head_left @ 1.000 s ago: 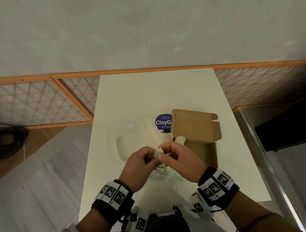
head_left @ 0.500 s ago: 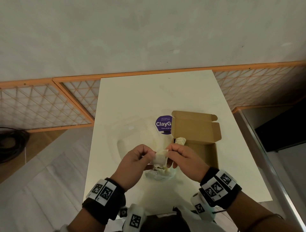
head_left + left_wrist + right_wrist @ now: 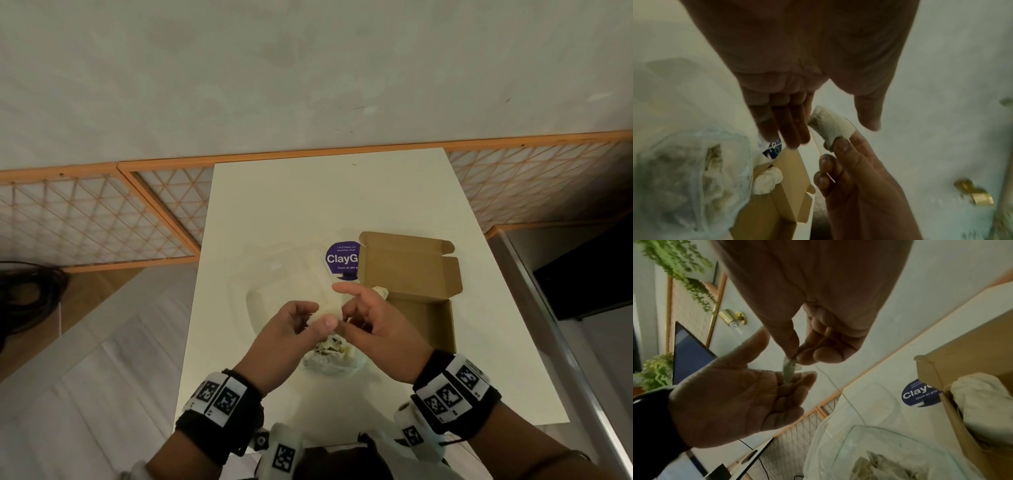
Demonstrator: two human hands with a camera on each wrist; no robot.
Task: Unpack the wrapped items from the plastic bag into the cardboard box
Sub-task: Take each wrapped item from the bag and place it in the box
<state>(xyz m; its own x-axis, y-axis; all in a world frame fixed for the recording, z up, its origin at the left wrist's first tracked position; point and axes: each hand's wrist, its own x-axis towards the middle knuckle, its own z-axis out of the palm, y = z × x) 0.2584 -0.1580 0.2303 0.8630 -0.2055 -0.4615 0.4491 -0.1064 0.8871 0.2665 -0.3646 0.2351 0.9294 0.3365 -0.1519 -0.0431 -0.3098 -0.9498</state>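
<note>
Head view: hands meet low over the near part of the white table (image 3: 342, 198). The left hand (image 3: 291, 337) and the right hand (image 3: 373, 329) have a small pale wrapped item between them, but here it is almost hidden by the fingers. Under the hands lies the plastic bag (image 3: 329, 359) with more crumpled wrapped pieces inside. The open cardboard box (image 3: 424, 315) stands just to the right of the hands, with one white wrapped bundle (image 3: 381, 292) already at its far left corner. A purple round label (image 3: 340, 260) lies at the left of the box lid.

Left wrist view: the left hand (image 3: 797, 73) is open, its fingers (image 3: 789, 126) straight, touching the wrapped item (image 3: 830, 126) only at its side, if at all. The right hand (image 3: 851, 170) pinches the lower end of the item with thumb and forefinger, and a thin pale strip runs down through its curled fingers; I cannot tell what the strip is.

Right wrist view: the right hand (image 3: 818, 340) pinches the wrapped item (image 3: 788, 371) from above, and the open left hand (image 3: 740, 395) waits under it like a cup.

The item looks light, soft and paper-wrapped, so I judge it crushes easily and may unwrap if pulled by a loose end. Better to take it around the middle of its body, gently.
</note>
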